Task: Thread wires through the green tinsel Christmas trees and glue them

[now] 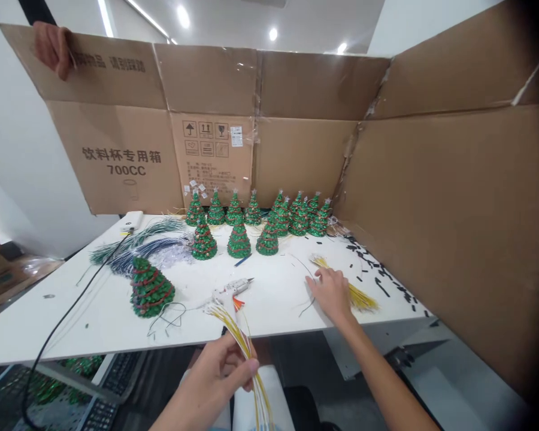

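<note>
Pinched in my left hand (227,374) is a bundle of thin yellow and white wires (263,398), held in front of the table's near edge. My right hand (331,293) rests palm down on the table, fingers apart, over a second bundle of yellow wires (362,297); whether the fingertips grip any strand is hidden. A loose thin wire (303,263) curves beside its thumb. Between my hands lies a white hot glue gun (231,290) with an orange trigger. To the left, a green beaded Christmas tree (150,288) with red garland leans on its base.
Several small green trees (239,239) stand toward the back. Green and blue wire bundles (155,245) lie at left, near a black cable (72,305). Black scraps (386,275) litter the right side. Cardboard walls (305,155) enclose the table; another person's hand (53,48) grips the top left.
</note>
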Motion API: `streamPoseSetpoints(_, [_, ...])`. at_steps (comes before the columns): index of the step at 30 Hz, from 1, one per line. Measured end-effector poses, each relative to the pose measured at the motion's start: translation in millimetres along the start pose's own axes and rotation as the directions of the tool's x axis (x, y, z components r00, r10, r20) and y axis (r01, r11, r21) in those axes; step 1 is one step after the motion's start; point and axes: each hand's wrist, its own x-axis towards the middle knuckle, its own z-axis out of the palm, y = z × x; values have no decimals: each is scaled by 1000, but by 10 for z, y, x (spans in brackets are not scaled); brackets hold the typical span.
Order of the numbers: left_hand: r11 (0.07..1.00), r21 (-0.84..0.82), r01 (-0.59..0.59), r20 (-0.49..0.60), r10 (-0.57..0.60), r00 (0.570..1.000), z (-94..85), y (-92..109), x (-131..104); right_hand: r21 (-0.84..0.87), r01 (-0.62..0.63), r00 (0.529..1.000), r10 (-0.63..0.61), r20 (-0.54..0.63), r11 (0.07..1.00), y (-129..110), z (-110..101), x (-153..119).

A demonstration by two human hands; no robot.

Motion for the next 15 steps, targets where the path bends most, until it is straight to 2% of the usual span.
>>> streamPoseSetpoints(4, [1000,-7,24,73,-24,997,192,89,279,1,46,998,-45,-43,999,82,114,-48])
streamPoseSetpoints(7, [999,23,40,131,-43,990,318,141,585,24,38,995,-36,-93,999,192,118,-10])
streamPoseSetpoints(11, [992,117,53,166,-72,984,441,132,1188,100,41,989,-26,-145,994,255,108,7])
streamPoseSetpoints(15, [937,322,140,161,-199,967,535,122,1857,195,46,986,-13,-164,980,245,112,-3])
